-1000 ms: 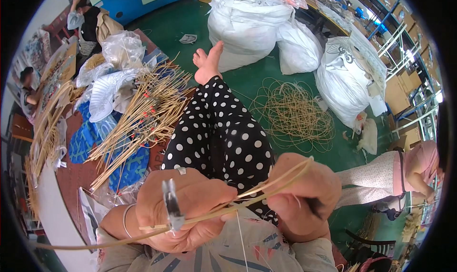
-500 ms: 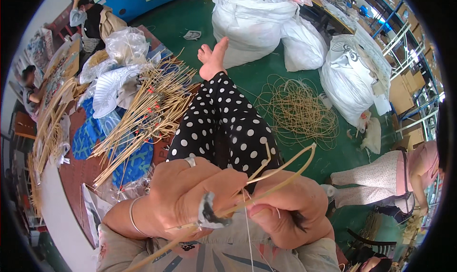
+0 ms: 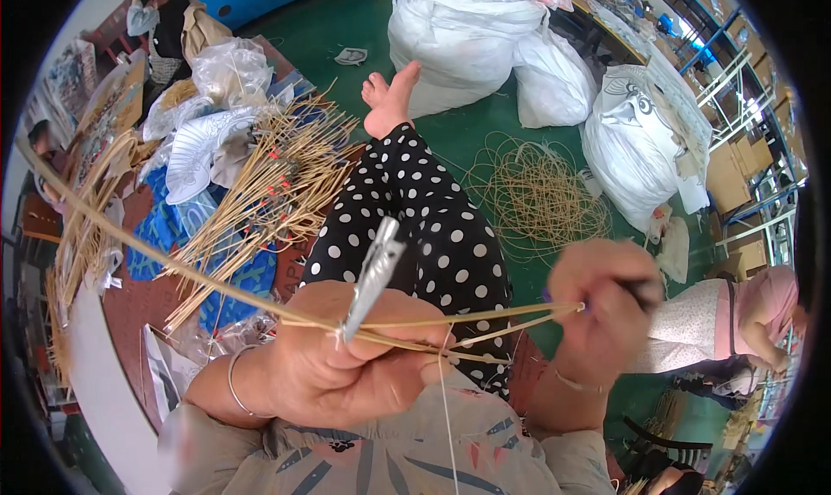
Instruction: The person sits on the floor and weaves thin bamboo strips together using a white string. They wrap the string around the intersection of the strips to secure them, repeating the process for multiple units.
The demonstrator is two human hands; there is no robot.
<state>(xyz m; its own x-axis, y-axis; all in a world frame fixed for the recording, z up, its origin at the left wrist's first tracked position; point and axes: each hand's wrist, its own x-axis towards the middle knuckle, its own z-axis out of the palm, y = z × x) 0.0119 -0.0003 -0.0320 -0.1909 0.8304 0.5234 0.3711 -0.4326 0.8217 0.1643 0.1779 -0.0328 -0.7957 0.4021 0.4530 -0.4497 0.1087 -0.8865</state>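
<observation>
My left hand (image 3: 346, 365) is closed round thin bamboo strips (image 3: 225, 287). One long strip runs from it toward the upper left, and on the right the strips bend into a narrow pointed loop. A white thread (image 3: 447, 426) crosses the strips beside my left fingertips and hangs down over my lap. A silver-grey, flat piece (image 3: 374, 279) sticks up at my left fingers; its kind is unclear. My right hand (image 3: 606, 305) is at the loop's tip, fingers curled but smeared by motion, so its grip does not show.
On the left, a low reddish table (image 3: 130, 322) bears a pile of bamboo sticks (image 3: 268, 192), blue cloth and plastic bags. A tangled coil of cane (image 3: 541, 201) lies on the green floor beside white sacks (image 3: 459, 45). Other people are at left and right.
My right hand has moved away from my left, up and to the right, to the loop's tip. The long strip has swung up to the left, and the silver-grey piece now points upward.
</observation>
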